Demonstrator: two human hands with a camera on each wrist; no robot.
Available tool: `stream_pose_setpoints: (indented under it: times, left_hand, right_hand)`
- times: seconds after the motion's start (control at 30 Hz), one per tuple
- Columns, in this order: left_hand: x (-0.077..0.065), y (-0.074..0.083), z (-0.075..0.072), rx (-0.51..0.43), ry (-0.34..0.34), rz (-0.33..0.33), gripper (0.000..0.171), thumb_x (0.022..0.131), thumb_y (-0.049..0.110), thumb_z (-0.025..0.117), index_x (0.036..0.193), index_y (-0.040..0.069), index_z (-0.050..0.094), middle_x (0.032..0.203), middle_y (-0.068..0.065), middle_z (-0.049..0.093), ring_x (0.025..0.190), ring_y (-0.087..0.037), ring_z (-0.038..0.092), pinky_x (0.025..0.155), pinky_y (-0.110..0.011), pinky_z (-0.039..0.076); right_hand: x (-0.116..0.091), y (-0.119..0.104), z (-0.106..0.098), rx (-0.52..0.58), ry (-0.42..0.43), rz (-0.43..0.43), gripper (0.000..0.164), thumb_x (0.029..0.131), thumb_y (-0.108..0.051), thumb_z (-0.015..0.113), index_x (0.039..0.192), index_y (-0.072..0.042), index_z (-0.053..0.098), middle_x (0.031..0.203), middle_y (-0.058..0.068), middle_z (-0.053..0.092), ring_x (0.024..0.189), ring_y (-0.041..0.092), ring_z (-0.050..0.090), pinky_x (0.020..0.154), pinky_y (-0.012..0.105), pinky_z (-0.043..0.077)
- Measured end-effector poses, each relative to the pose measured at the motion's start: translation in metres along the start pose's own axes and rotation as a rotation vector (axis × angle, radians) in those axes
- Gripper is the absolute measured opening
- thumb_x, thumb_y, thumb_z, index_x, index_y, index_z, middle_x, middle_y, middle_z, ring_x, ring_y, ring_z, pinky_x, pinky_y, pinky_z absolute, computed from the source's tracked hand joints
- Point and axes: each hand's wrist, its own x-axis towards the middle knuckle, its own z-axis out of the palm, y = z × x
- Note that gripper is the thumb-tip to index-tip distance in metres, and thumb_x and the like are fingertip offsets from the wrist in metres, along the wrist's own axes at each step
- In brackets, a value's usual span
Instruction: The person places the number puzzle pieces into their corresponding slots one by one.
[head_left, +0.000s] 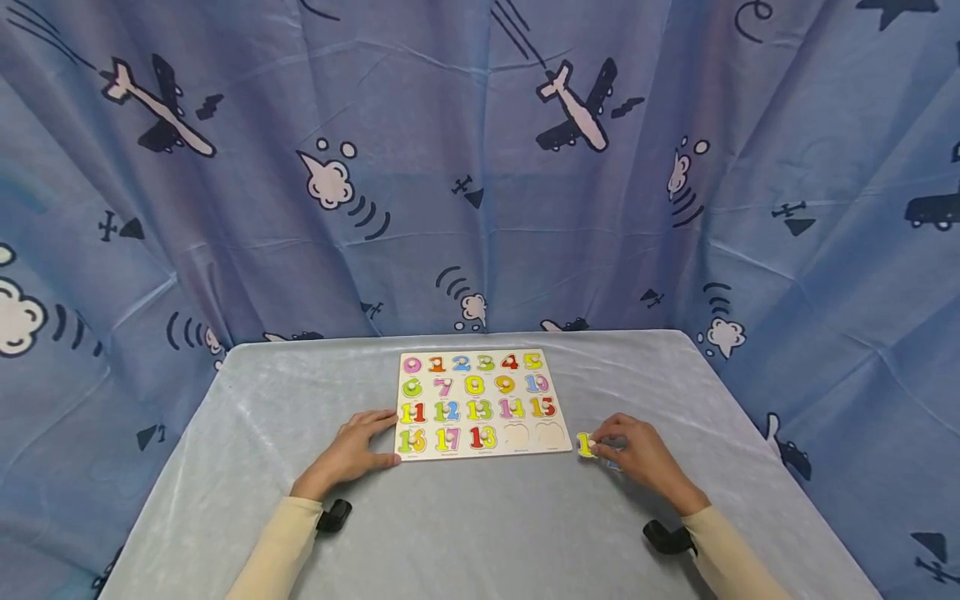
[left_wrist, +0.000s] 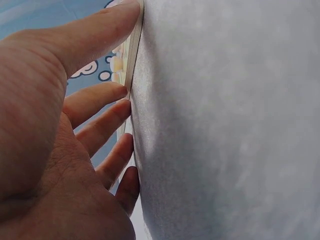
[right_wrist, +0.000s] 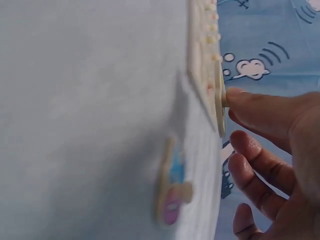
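A cream wooden number puzzle board (head_left: 532,442) lies on the table, its colourful knobbed number pieces in rows and two bare recesses at the bottom right. My left hand (head_left: 352,447) touches the board's left edge with extended thumb and fingertips. Just right of the board's lower corner, my right hand (head_left: 641,450) pinches the knob of a number piece (right_wrist: 220,110) between thumb and finger. A yellow 1 shows on it; the rest is hidden by the fingers. Another knobbed piece, blue and pink (right_wrist: 171,205), rests on the table below that hand, mostly covered in the head view.
A pale grey cloth covers the table (head_left: 480,533). Behind it hangs a blue curtain (head_left: 420,208) printed with planes and clouds. Each wrist wears a black camera, one left (head_left: 334,517) and one right (head_left: 667,537).
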Motion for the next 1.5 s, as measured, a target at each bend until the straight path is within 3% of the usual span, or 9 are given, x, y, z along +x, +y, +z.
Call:
stream_pose_setpoints:
  times: [0.23,0.7,1.1,1.5]
  left_hand:
    - [-0.001,-0.001,0.001,0.000,0.000,0.002,0.073,0.080,0.030,0.081,0.143,0.008,0.051,0.152,-0.009,0.046,0.143,-0.035,0.033,0.112,-0.057,0.027]
    - [-0.001,-0.003,0.002,-0.008,-0.011,-0.013,0.073,0.082,0.032,0.080,0.144,0.009,0.050,0.152,-0.008,0.045,0.144,-0.034,0.032,0.113,-0.057,0.027]
    - [0.003,0.001,0.000,-0.009,-0.011,-0.012,0.074,0.081,0.032,0.080,0.145,0.009,0.049,0.153,-0.007,0.045,0.144,-0.033,0.032,0.113,-0.057,0.027]
    - [0.001,0.000,-0.001,0.007,0.002,0.005,0.074,0.080,0.030,0.081,0.144,0.008,0.050,0.151,-0.009,0.046,0.143,-0.034,0.033,0.113,-0.057,0.027]
  right_hand:
    - [0.014,-0.017,0.001,0.036,-0.007,-0.010,0.012,0.082,-0.019,0.079,0.093,-0.018,0.077,0.094,-0.007,0.066,0.091,0.015,0.062,0.081,0.040,0.052]
    - [0.041,-0.050,0.032,0.118,-0.056,-0.087,0.010,0.081,-0.020,0.080,0.090,-0.019,0.076,0.094,-0.007,0.067,0.087,0.012,0.061,0.077,0.034,0.050]
    - [0.057,-0.061,0.053,0.092,-0.042,-0.177,0.007,0.081,-0.020,0.081,0.086,-0.020,0.077,0.087,-0.007,0.065,0.080,0.009,0.059,0.075,0.029,0.049]
    - [0.063,-0.065,0.061,0.043,-0.050,-0.183,0.009,0.079,-0.019,0.082,0.085,-0.017,0.077,0.085,-0.007,0.065,0.079,0.007,0.055,0.075,0.030,0.048]
